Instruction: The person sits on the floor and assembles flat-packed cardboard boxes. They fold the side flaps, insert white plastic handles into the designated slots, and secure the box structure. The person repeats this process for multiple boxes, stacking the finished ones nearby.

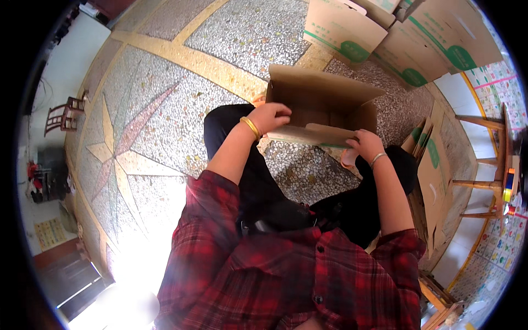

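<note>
Sitting low with knees spread in dark trousers (269,181), facing an open cardboard box (324,87) just beyond, mouth upward, between the feet. Bending the left hand (273,117) over the near left corner, fingers part-curled above the opening; impossible to tell whether gripping the wall or only resting there. Pinching the near edge toward its right end with the right hand (365,145), thumb outside, fingers nearly closed on the cardboard. Wearing a gold bangle (251,128) on the left wrist, a thin silver one (378,159) on the right, and a red plaid shirt (286,275). At far right, near the wall, more printed boxes (344,30); to the right, beside the knee, flattened cardboard sheets (437,170). Further right, a wooden stool (477,184); well off left, a small chair (69,116) on the pebbled floor (247,36).
</note>
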The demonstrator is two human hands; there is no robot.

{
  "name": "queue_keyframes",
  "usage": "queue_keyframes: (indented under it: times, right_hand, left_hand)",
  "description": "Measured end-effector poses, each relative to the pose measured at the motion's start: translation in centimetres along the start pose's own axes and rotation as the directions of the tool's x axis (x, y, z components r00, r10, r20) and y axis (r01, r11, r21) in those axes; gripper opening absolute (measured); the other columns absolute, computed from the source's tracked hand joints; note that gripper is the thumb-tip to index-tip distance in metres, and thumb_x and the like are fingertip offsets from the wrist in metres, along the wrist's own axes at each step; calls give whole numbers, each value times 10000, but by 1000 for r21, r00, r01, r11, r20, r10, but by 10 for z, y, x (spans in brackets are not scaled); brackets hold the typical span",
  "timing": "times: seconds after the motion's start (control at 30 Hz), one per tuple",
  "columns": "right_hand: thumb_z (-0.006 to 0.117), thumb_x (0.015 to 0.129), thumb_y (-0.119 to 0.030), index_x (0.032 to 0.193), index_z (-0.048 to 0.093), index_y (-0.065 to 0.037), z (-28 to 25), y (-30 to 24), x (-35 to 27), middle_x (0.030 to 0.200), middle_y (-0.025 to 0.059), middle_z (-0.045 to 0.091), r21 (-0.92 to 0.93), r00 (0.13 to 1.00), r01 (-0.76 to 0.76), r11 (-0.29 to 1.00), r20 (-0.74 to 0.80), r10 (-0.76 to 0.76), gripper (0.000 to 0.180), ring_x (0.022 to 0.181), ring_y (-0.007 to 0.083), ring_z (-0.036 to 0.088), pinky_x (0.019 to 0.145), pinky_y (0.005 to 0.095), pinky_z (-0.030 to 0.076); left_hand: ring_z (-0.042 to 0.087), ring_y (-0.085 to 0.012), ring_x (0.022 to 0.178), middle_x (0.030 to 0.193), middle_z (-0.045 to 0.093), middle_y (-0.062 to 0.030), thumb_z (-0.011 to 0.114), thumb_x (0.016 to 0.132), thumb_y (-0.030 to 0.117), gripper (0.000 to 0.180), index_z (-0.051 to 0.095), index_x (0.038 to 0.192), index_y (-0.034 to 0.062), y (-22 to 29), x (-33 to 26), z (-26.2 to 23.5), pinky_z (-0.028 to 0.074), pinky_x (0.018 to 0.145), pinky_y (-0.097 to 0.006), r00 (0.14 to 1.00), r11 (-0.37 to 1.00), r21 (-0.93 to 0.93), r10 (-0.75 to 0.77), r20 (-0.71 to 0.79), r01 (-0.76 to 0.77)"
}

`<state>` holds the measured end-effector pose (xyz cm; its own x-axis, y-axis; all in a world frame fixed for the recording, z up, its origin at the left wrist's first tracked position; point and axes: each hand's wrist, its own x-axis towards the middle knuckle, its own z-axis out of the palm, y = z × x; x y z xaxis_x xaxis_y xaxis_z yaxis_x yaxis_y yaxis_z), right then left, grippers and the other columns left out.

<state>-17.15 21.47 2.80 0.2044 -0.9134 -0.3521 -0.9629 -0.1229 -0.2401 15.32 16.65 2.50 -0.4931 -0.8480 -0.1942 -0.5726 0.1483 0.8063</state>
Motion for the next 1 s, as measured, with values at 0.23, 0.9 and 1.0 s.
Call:
queue_keyframes:
  times: [0.23,0.9,1.0]
  right_hand:
    - [666,722,-306,753,633,45,1,23,34,639,198,596,89,977,-34,995,213,14,353,598,336,590,576,401,452]
    - [716,694,-327,954,638,-13,27,23,41,896,198,637,119,998,12,993,55,-19,416,837,310,619,692,378,474]
    - [699,685,-418,973,637,-49,33,86,26,953,182,628,-30,992,106,994,65,-104,473,877,315,602,730,398,475]
  left_hand:
    - [570,-129,937,1012,613,-70,548,863,72,225,583,1073,-2,13,-68,-80,456,813,-242,805,912,-259,117,-581,-319]
    - [546,-328,1005,1063,595,-159,542,790,300,376,582,1094,82,-330,-406,161,429,883,-391,404,481,-153,-839,-364,863]
    - [541,-365,956,981,595,-198,488,817,226,244,627,937,66,-329,-342,132,432,842,-418,444,531,-190,-820,-362,825]
